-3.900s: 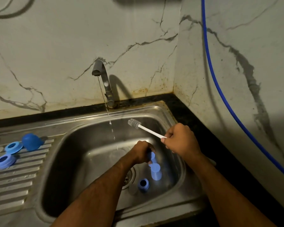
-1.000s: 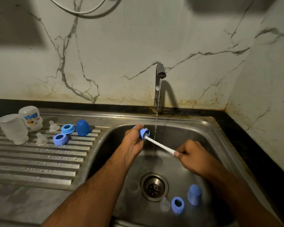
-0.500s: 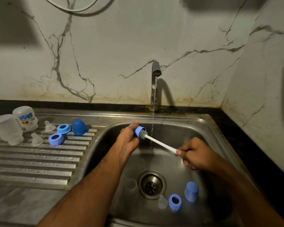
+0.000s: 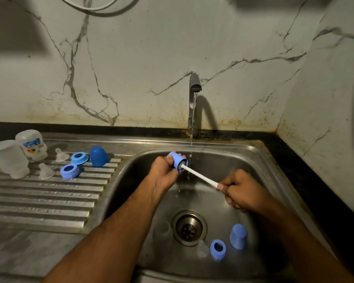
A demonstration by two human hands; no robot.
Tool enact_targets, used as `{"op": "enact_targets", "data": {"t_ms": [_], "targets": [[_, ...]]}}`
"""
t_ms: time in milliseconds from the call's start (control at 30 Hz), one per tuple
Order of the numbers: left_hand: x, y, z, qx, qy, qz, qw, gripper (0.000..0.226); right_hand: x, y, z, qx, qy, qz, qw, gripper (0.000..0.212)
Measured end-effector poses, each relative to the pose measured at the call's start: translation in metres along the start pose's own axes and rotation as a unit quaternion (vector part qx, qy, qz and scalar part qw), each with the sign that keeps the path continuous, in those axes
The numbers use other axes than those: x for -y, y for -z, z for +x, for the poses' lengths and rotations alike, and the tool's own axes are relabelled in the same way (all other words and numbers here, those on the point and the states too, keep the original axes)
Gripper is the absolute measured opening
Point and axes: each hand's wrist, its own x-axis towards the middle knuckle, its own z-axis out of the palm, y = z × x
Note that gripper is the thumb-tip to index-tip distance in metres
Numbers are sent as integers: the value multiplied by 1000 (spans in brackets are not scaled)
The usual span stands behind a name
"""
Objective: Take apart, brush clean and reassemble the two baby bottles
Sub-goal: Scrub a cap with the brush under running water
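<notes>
Left hand (image 4: 164, 172) grips blue cap (image 4: 177, 161); right hand (image 4: 241, 190) grips brush (image 4: 199, 176), bristles now deeper inside cap.

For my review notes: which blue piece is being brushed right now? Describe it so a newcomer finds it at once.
Start at the tap and follow its thin stream down into the sink. Just left of the stream, the left hand grips a blue cap, open end facing right with the brush bristles inside. The other blue pieces lie untouched on the drainboard or by the drain.
</notes>
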Motion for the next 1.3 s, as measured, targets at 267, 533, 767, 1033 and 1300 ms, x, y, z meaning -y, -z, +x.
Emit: {"op": "enact_targets", "data": {"t_ms": [267,533,767,1033,1300], "targets": [[-7,3,3,1,-23,35,999,24,-1,13,0,26,-24,26,999,21],[-7,-2,3,-28,-44,69,996,8,1,14,-3,41,-16,37,998,21],[1,-4,6,-30,-33,84,995,27,9,0,-6,32,-18,45,998,22],[4,-3,0,3,-16,98,995,31,8,1,-4,10,-27,33,999,24],[-3,1,11,-20,-13,69,997,34,3,13,-5,22,-40,33,998,25]]}}
